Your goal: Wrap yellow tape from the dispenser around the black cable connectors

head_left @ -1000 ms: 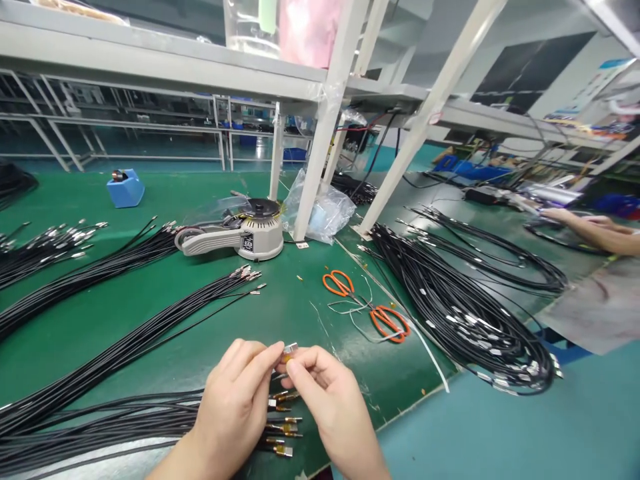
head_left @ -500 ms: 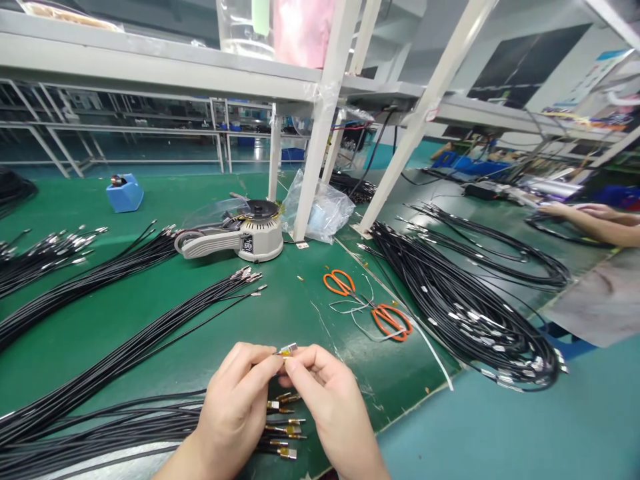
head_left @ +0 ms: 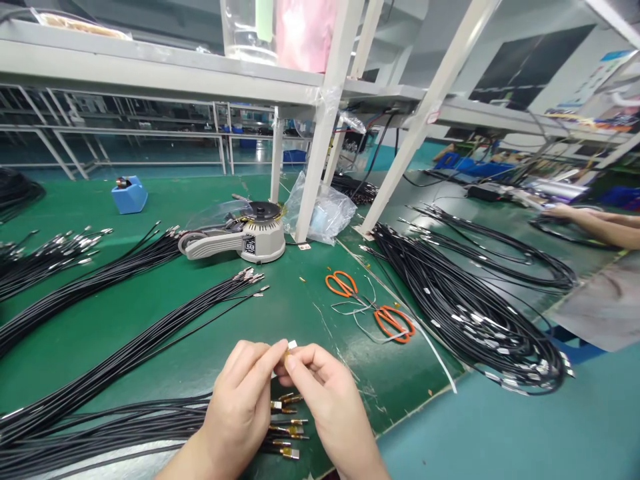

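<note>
My left hand and my right hand meet low in the middle of the view, over the green mat. Both pinch one small metal cable connector with yellow tape on it, fingers closed round it. Under my hands lies a bundle of black cables whose taped ends point right. A second bundle of black cables with bare metal ends runs up toward the tape dispenser.
Orange scissors lie right of centre beside loose white wire. A large coil of black cables fills the right side. White shelf legs stand behind. A blue box sits far left. Another person's arm reaches in at far right.
My hands have stayed together on the connector, turning it slightly between the fingertips. The view has shifted a little.
</note>
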`<state>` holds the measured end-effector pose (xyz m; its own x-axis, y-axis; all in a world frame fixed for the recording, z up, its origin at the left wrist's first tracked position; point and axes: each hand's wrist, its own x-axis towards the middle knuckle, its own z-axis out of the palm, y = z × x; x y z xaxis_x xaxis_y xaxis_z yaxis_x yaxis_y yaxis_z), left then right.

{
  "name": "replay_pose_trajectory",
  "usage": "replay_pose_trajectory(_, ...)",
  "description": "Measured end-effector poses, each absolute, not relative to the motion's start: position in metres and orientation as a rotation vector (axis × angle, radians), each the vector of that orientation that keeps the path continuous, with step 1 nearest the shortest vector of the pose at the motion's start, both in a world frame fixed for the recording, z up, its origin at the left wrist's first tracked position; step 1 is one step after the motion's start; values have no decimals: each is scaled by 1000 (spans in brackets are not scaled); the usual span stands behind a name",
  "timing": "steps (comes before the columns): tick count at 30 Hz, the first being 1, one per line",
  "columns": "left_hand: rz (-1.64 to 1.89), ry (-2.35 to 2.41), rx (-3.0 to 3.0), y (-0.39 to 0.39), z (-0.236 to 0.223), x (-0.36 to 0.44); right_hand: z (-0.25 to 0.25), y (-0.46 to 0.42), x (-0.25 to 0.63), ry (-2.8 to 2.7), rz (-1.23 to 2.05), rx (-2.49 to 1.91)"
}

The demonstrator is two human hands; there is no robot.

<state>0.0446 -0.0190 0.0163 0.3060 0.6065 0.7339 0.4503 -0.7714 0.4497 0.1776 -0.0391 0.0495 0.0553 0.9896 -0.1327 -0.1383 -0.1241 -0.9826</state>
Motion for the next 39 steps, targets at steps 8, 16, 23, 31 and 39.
replay_pose_trajectory(8,1417,1227,2257,-17,17,46,34,-42,177,-673,1558,-1019)
replay_pose_trajectory(16,1480,1243,2248,-17,16,46,30,-45,175,-523,1437,-979)
replay_pose_trajectory(23,1476,1255,2231,-17,17,46,33,-41,162,-816,1217,-1220)
replay_pose_trajectory(31,1175,1304,1960,-23,34,45,31,-44,165,-1036,1087,-1267)
replay_pose_trajectory(39,995,1353,1460,-21,39,47,31,-41,167,-1145,1040,-1304)
